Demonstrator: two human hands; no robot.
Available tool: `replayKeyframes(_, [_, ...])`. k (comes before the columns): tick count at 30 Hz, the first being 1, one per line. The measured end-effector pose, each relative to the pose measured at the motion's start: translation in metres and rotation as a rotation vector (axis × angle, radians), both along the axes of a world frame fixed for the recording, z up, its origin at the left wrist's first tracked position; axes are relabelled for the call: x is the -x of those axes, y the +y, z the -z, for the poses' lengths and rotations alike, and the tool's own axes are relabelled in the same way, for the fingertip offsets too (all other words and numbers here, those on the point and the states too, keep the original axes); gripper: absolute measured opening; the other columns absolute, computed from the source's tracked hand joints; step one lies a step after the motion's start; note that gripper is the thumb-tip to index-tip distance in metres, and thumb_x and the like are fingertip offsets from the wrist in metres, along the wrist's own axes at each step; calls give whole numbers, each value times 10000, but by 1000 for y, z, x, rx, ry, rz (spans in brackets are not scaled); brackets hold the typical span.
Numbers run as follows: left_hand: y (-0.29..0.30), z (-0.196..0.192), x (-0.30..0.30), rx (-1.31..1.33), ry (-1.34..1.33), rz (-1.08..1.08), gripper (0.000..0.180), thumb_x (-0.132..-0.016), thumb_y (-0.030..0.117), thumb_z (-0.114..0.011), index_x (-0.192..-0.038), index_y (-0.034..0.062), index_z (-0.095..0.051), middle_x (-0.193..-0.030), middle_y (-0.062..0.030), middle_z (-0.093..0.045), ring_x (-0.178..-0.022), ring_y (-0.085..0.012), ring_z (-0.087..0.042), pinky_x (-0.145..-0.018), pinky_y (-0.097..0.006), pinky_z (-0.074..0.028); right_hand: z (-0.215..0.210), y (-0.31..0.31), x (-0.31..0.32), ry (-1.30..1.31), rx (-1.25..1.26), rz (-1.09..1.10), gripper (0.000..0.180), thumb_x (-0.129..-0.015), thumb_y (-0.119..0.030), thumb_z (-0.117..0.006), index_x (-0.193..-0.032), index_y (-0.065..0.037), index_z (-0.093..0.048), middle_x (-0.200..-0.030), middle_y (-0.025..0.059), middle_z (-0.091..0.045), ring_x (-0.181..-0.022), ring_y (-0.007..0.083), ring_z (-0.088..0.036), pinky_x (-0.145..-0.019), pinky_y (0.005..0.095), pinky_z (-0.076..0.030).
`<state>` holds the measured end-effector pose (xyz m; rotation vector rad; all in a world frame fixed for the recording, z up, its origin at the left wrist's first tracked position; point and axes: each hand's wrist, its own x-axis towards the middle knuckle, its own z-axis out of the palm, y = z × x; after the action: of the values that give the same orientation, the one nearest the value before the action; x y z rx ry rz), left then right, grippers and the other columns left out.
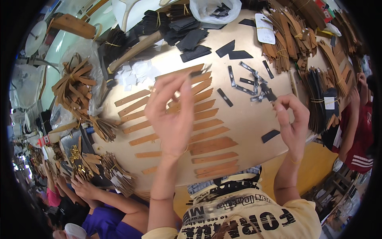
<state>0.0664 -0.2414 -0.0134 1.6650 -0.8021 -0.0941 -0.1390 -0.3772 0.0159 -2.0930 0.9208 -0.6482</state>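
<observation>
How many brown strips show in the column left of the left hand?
7, far to near: first brown strip, second, third, fourth beside the left hand; fifth, sixth near its wrist; seventh beside the forearm. More may be hidden behind that arm.

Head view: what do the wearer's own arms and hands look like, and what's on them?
The left hand and right hand are both ungloved, and the forearms are bare. A thin yellowish band circles the right wrist. The short sleeves are pale yellow, part of a shirt with dark printed lettering. No cables show on either arm.
</observation>
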Motion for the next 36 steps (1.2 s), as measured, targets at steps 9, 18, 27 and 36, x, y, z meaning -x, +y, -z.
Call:
replayKeyframes(9, [-24,8,9,-164,-111,89,133,-863,87,-733,-979,24,-746,-998,-101,-700,-804,-231,-685,-717,-307,-525,60,30,-35,168,251,-145,253,-818,-246,-790,-939,-69,-655,-857,50,-607,-761,262,-610,-671,374,-473])
replayKeyframes(18, [40,9,16,-288,217,130,142,-901,65,-707,-1029,14,-740,-1026,-93,-706,-829,-156,-659,-688,-268,-494,73,35,-46,198,229,-76,93,-918,-134,-664,-963,-56,-643,-900,58,-609,-814,277,-602,-708,382,-461])
replayKeyframes(27, [43,-4,30,-129,785,363,170,-937,81,-689,-1080,-3,-728,-1010,-42,-689,-822,-70,-582,-741,-226,-470,15,35,-31,85,-216,-417,26,-943,-14,-604,-963,-7,-590,-839,74,-585,-732,189,-541,-676,296,-435])
replayKeyframes(36, [52,-14,39,40,757,218,158,-911,19,-709,-1063,-19,-727,-982,-61,-697,-858,-85,-605,-762,-222,-489,7,55,-40,-110,120,-162,116,-882,-13,-695,-978,-20,-630,-930,64,-592,-754,181,-554,-702,283,-471])
